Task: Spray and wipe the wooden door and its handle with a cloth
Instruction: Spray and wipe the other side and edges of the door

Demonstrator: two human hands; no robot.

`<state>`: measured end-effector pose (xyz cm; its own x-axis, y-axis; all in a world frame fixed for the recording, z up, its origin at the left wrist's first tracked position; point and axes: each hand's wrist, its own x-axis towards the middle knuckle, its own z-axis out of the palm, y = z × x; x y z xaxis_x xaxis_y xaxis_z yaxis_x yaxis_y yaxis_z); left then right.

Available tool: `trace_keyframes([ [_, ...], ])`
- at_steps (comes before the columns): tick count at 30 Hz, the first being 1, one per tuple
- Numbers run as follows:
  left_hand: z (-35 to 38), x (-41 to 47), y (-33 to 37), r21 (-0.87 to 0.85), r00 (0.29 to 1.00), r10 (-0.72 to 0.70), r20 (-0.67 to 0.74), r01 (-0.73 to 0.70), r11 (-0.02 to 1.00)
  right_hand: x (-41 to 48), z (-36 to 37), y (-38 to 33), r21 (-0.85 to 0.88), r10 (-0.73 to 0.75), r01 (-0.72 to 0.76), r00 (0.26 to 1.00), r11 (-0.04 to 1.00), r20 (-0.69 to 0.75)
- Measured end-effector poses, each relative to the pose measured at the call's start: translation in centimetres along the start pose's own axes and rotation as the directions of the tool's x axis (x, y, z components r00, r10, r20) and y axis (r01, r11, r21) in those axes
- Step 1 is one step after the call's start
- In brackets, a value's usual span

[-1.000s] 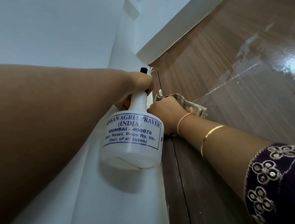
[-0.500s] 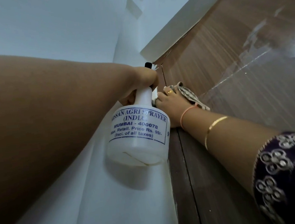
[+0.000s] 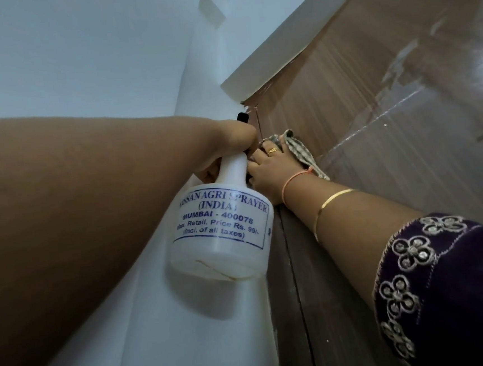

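Brown wood-grain laminate, glossy and streaked with pale, wet-looking smears, made up the wooden door [image 3: 390, 129], which I saw from below near its top corner. The right hand [image 3: 266, 175] lay over a checked grey cloth [image 3: 302, 152], pressing it to the door just beside the dark frame [image 3: 292, 309]. Its fingers looked stretched rather than curled, though their tips were hidden behind the bottle's neck. The left hand [image 3: 231, 143] was wrapped round the neck of the spray bottle [image 3: 221, 237], holding it up close to the other hand, with the black nozzle tip [image 3: 242, 116] poking above the knuckles.

To my eye the job was somewhere in the middle. The smears on the panel suggested that spray had landed there, and wiping was under way at the upper edge. The handle was out of sight, so I could not say whether it had been cleaned, and I could not judge the lower door either.

The bottle was squat and round-shouldered, of translucent white plastic with blue printed lettering. How full it was I could not tell. The cloth looked thin, woven and limp, with a tail of it trailing past the wrist. A white ledge [image 3: 280, 39] capped the door, flat and matt like the wall [image 3: 91, 50]. Thin bangles [image 3: 335, 197] and an embroidered dark sleeve [image 3: 447, 281] dressed the right arm.
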<state>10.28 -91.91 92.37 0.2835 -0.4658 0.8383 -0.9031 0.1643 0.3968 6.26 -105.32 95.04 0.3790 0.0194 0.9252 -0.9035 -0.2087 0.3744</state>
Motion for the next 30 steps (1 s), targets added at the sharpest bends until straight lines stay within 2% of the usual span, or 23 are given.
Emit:
trace_keyframes([
  [4, -0.1, -0.3, 0.0, -0.018, 0.999, 0.035, 0.008, -0.035, 0.999, -1.5, -1.4, 0.8, -0.032, -0.056, 0.056, 0.998, 0.998, 0.005],
  [6, 0.3, -0.7, 0.2, -0.052, 0.997, 0.077, 0.014, -0.076, 0.996, -2.4, -2.6, 2.9, -0.072, -0.005, 0.009, 0.999, 0.997, 0.052],
  [14, -0.1, -0.7, 1.6, -0.260, 0.981, 0.189, -0.047, -0.195, 0.946, -4.6, -8.9, 12.9, -0.174, 0.257, -0.269, 0.962, 0.947, -0.089],
  [20, -0.1, -0.8, 2.9, -0.394, 0.976, 0.219, -0.012, -0.206, 0.896, -5.4, -9.7, 14.7, -0.204, 0.353, -0.380, 0.923, 0.902, -0.154],
  [22, 0.2, -0.8, 3.6, -0.426, 0.975, 0.222, -0.005, -0.203, 0.882, -5.2, -8.8, 13.0, -0.228, 0.303, -0.320, 0.947, 0.920, -0.108],
  [25, 0.7, -1.5, 5.1, -0.442, 0.971, 0.237, 0.011, -0.208, 0.872, -5.6, -6.8, 9.4, -0.229, 0.061, -0.056, 0.998, 0.972, 0.015],
  [27, 0.8, -2.0, 6.0, -0.436, 0.969, 0.244, 0.036, -0.204, 0.876, -6.1, -6.3, 8.5, -0.217, -0.067, 0.090, 0.992, 0.972, 0.110],
  [30, 0.8, -2.4, 7.3, -0.440, 0.964, 0.260, 0.057, -0.210, 0.873, -6.3, -7.0, 10.1, -0.122, -0.057, 0.070, 0.993, 0.990, 0.106],
])
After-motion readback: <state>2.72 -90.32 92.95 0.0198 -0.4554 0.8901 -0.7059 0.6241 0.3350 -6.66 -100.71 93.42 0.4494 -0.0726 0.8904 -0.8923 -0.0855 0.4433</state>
